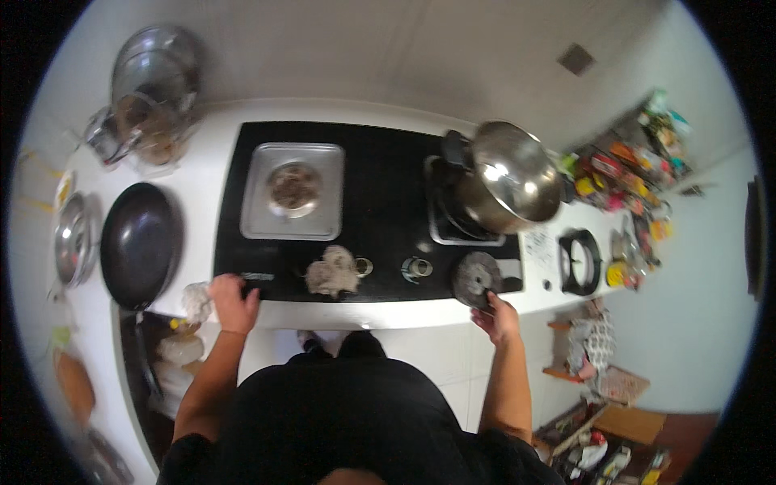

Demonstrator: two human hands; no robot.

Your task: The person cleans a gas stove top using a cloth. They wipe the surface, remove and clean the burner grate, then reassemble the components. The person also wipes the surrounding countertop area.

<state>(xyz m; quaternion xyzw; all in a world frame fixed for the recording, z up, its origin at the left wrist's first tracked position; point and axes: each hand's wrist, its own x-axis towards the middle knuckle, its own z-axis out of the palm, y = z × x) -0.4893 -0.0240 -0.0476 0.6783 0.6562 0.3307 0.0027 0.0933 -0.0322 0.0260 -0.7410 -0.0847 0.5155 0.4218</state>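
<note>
My right hand (498, 320) grips the rim of a dark round burner part (470, 280), with a small hole near its middle, over the front right of the black glass gas cooktop (382, 182). At the cooktop's front left corner is my left hand (233, 306), fingers bent and thumb apart. A crumpled whitish cloth (196, 302) adjoins that hand; whether the fingers hold it is hidden. Another crumpled beige cloth (332, 273) lies beside the left control knob (363, 267). The right knob (419, 267) sits nearer the burner part. On the left burner, a square metal tray (254, 206) surrounds a brownish round centre (294, 187).
A large steel pot (515, 173) stands tilted over the right burner. Left of the cooktop rests a dark wok (139, 242), its handle past the counter edge. A black ring-shaped pan support (580, 262) and several condiment packages (630, 170) occupy the right counter.
</note>
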